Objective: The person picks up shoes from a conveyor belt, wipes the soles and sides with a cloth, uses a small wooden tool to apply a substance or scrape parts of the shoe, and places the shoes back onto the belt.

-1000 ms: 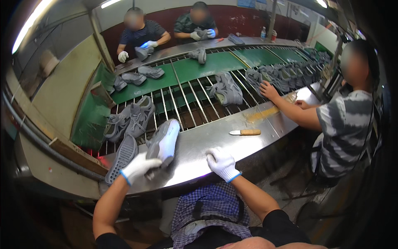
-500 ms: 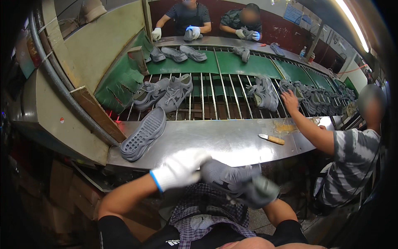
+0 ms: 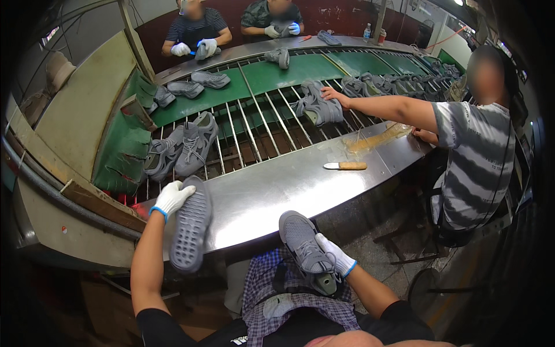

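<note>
One gray sole [image 3: 192,228], seemingly flexible, was gripped by its left edge in the left hand [image 3: 173,198]. The right hand [image 3: 337,254] clasped a sneaker [image 3: 305,246] by its right side.

– What lies on the steel table [image 3: 272,199]?
– A wooden-handled knife [image 3: 349,166], blade pointing left, near a yellow-brown patch [image 3: 377,139].
– And at right?
– A co-worker in a striped shirt [image 3: 477,159] extends one arm to the left.
– Across the green belt [image 3: 284,81]?
– Two more co-workers, one in stripes [image 3: 197,26], one in dark camouflage [image 3: 254,19], face the camera before a maroon wall [image 3: 338,16]. A bottle [image 3: 367,32] stands beside a red container [image 3: 382,37].
– Far left?
– A beige hat [image 3: 59,70], beside a pale panel [image 3: 92,98].
</note>
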